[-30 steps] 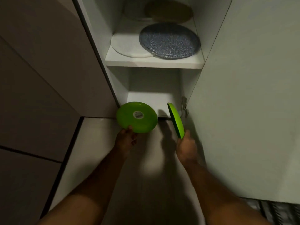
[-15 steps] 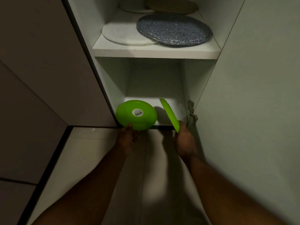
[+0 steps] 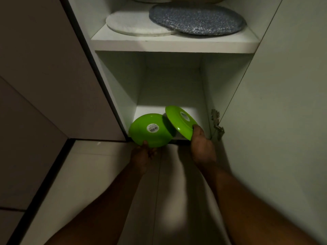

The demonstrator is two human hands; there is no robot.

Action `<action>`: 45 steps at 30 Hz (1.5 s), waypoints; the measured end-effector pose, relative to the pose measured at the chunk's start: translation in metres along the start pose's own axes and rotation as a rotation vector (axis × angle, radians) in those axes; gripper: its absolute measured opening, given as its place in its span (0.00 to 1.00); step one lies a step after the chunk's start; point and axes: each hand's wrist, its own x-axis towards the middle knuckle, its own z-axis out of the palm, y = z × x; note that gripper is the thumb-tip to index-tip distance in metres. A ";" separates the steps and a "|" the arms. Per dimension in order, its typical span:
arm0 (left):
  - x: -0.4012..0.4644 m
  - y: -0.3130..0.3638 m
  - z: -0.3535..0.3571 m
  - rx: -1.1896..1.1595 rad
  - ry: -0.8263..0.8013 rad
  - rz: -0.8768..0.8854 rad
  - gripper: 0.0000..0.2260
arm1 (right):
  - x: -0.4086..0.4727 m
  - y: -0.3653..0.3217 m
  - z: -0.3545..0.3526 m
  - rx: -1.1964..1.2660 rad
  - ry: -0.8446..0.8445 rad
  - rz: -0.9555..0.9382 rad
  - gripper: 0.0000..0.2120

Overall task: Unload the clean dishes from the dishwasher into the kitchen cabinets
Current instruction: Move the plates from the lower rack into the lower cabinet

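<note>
At the mouth of the bottom cabinet shelf (image 3: pixel 169 110), the left hand (image 3: pixel 144 156) and right hand (image 3: pixel 201 145) each grip a rim: left green plate (image 3: pixel 150 130), right green plate (image 3: pixel 178 121), probably next laid flat inside.

I see a white round board (image 3: pixel 139 26) at twelve o'clock, a speckled blue mat (image 3: pixel 196 20) overlapping its right edge. A metal hinge (image 3: pixel 216 123) sits at two o'clock. Pale floor tiles (image 3: pixel 85 174) lie below.

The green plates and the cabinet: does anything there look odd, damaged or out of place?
Nothing looks damaged or spilled. One small oddity: both green plates, one in the left hand and one in the right hand, carry white stickers on their undersides. On the upper shelf, the blue plate overlaps the white plate.
</note>
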 end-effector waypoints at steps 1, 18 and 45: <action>0.002 -0.003 0.002 -0.017 0.011 -0.020 0.14 | 0.002 0.001 0.002 -0.048 -0.008 -0.011 0.22; 0.039 -0.005 0.007 0.659 0.332 0.374 0.26 | 0.026 0.002 0.022 -0.341 -0.154 -0.057 0.26; 0.035 -0.003 -0.001 1.837 -0.109 1.001 0.31 | 0.016 0.003 0.035 0.085 -0.129 0.010 0.48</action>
